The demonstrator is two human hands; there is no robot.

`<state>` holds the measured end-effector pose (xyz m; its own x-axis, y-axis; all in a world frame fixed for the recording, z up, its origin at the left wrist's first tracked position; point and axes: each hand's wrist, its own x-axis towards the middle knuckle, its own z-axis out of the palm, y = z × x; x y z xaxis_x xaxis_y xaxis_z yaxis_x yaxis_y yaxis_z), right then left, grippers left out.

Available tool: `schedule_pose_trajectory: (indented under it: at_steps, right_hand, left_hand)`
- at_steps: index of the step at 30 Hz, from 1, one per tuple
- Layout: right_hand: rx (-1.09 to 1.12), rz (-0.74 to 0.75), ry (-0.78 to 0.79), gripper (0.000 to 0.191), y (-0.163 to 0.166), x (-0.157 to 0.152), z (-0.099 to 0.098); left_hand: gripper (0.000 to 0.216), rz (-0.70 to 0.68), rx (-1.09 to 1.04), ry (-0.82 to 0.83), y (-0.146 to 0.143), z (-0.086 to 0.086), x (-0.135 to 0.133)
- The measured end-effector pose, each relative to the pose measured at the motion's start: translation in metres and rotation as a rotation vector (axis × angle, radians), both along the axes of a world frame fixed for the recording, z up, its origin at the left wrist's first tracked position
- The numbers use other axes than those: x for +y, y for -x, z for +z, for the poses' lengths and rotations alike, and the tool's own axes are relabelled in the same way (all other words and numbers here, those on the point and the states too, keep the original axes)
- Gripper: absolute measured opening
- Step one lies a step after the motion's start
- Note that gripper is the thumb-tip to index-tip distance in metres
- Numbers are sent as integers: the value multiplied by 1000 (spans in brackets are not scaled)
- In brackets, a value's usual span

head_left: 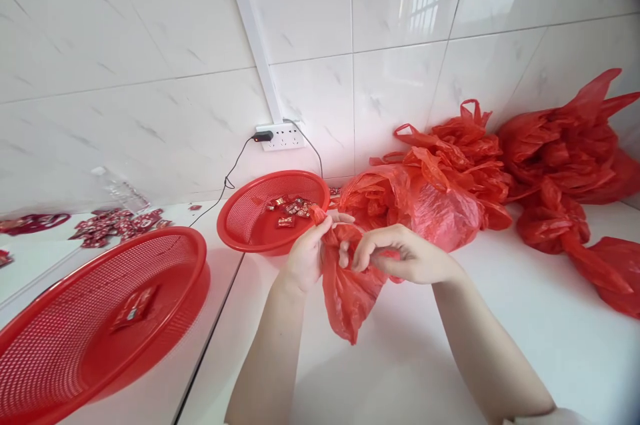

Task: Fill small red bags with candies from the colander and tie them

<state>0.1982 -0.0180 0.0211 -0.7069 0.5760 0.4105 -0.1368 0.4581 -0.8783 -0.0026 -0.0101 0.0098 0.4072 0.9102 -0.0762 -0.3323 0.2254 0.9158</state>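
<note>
A thin red plastic bag (351, 305) hangs between my two hands above the white table. My left hand (311, 251) is closed around its gathered upper part, and a bit of red plastic pokes out above the fingers. With fingers curled, my right hand (403, 253) is at the bag's right side, against the plastic; its fingertips are partly hidden, so its exact grip is unclear. Just beyond my left hand stands a round red basket (240, 188) with several small wrapped packets (293, 208) in it.
A larger red basket (195, 258) with a red packet (135, 306) stands at left. Behind it are a pile of small red packets (115, 225) and a clear bottle (123, 191). Red plastic bags (450, 205) are heaped at right. A power strip (285, 137) with cords is on the wall.
</note>
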Motion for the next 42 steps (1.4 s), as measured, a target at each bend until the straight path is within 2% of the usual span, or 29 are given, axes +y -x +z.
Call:
schedule_pose_trajectory:
  at_steps: [2,3,6,7,9,11,13,15,17,19,20,24,27,33,35,37,40,42]
  right_hand:
    - [83,-129,-68,16,5,2,-2]
    - [111,-202,-90,22,8,3,-4]
    - [27,-297,-68,68,20,8,-17]
    - [-14,-293,-35,75,24,10,-21]
    - [-63,-314,23,76,30,14,-29]
    - [-112,-341,33,75,33,17,-33]
    - [-167,-321,10,78,33,17,-31]
    - [-188,-272,7,75,31,17,-27]
    - [-157,-234,38,54,30,17,-24]
    - [-97,-224,101,28,29,18,-23]
    - [-62,-232,137,26,28,19,-23]
    - [105,-315,248,30,29,21,-25]
    - [233,-364,319,29,28,20,-23]
    - [468,-339,509,41,28,12,-19]
    - [469,-345,489,40,27,11,-18]
    - [409,-408,379,37,22,10,-16]
    - [189,-518,158,34,6,10,-11]
    - [22,-535,93,39,-6,9,-7]
  left_hand:
    - [35,107,208,-157,-5,2,-8]
    - [36,148,322,-230,-8,3,-11]
    - [32,167,662,-497,-8,4,-17]
    - [30,176,781,-606,-5,4,-16]
    - [25,270,977,-789,3,4,-12]
    - [25,415,1017,-866,12,3,-7]
    - [31,500,854,-853,17,2,-3]
    - [37,503,630,-816,17,1,-1]
    - [41,463,484,-780,16,1,0]
    - [42,407,425,-747,13,0,0]
    - [43,381,413,-732,12,0,0]
    - [43,346,417,-711,11,-1,-1]
    - [44,326,510,-735,15,1,-4]
    - [37,259,747,-804,21,7,-11]
    - [38,227,765,-799,21,5,-12]
    - [39,210,772,-784,22,5,-11]
    - [39,208,840,-748,27,7,-12]
    - [40,221,928,-719,32,12,-13]
